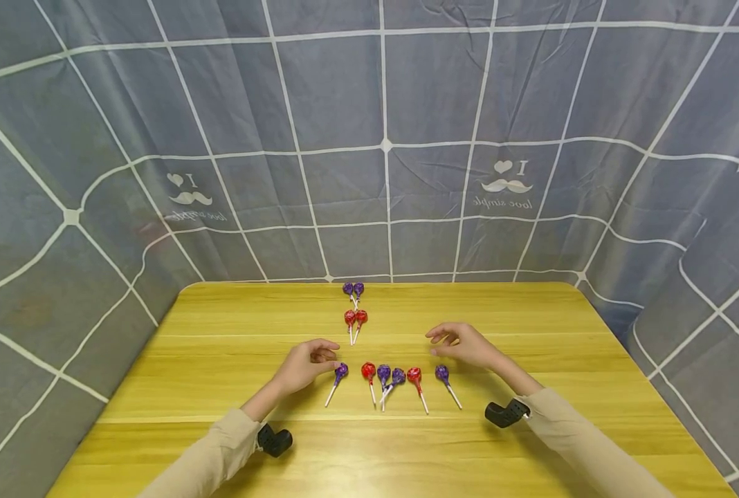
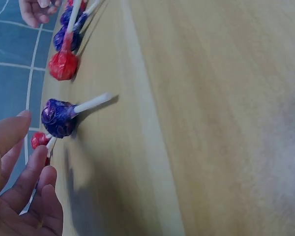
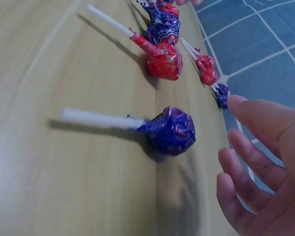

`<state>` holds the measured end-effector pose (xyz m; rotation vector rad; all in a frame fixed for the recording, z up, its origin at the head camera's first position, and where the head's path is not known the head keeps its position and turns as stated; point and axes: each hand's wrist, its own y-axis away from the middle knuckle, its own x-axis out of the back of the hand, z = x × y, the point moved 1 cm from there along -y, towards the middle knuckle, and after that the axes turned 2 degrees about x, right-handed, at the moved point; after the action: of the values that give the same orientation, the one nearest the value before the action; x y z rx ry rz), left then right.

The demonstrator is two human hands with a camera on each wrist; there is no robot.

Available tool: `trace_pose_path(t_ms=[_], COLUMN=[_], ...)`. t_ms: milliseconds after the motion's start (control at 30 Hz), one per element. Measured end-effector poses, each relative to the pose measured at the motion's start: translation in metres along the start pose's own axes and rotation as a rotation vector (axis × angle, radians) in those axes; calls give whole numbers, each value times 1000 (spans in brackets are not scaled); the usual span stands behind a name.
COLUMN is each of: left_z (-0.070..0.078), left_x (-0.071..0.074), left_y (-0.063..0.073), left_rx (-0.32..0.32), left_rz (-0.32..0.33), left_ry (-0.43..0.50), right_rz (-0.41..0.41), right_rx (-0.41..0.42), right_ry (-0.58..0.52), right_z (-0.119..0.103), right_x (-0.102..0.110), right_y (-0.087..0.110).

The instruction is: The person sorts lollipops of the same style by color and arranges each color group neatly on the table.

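Note:
My left hand point(image 1: 305, 365) hovers beside a purple lollipop point(image 1: 341, 371) at the left end of a row. In the left wrist view its fingers point(image 2: 27, 184) are loosely bent and apart from that purple lollipop point(image 2: 59, 118). My right hand point(image 1: 463, 344) is just above another purple lollipop point(image 1: 442, 374) at the row's right end. The right wrist view shows a gap between its fingers point(image 3: 248, 155) and that lollipop point(image 3: 172, 131). Between the hands lie a red lollipop point(image 1: 368, 371), two purple ones point(image 1: 384, 373) with crossing sticks, and another red lollipop point(image 1: 414, 375).
Farther back on the wooden table point(image 1: 251, 311) lie two red lollipops point(image 1: 350, 317) side by side, and behind them two purple lollipops point(image 1: 348, 288). A grey curtain point(image 1: 432, 187) with white grid lines stands behind and beside the table.

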<state>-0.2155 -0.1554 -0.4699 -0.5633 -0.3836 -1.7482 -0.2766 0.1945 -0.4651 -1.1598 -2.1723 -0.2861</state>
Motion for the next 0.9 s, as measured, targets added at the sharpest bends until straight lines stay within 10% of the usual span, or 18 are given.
trace_pose_path(t_ms=[900], left_z=[-2], left_x=[-12], left_y=[-1], left_rx=[-74], left_rz=[-59], left_ry=[-112], right_rz=[-143], right_rx=[-24], right_ry=[36], right_z=[6], right_x=[-3], right_y=[37])
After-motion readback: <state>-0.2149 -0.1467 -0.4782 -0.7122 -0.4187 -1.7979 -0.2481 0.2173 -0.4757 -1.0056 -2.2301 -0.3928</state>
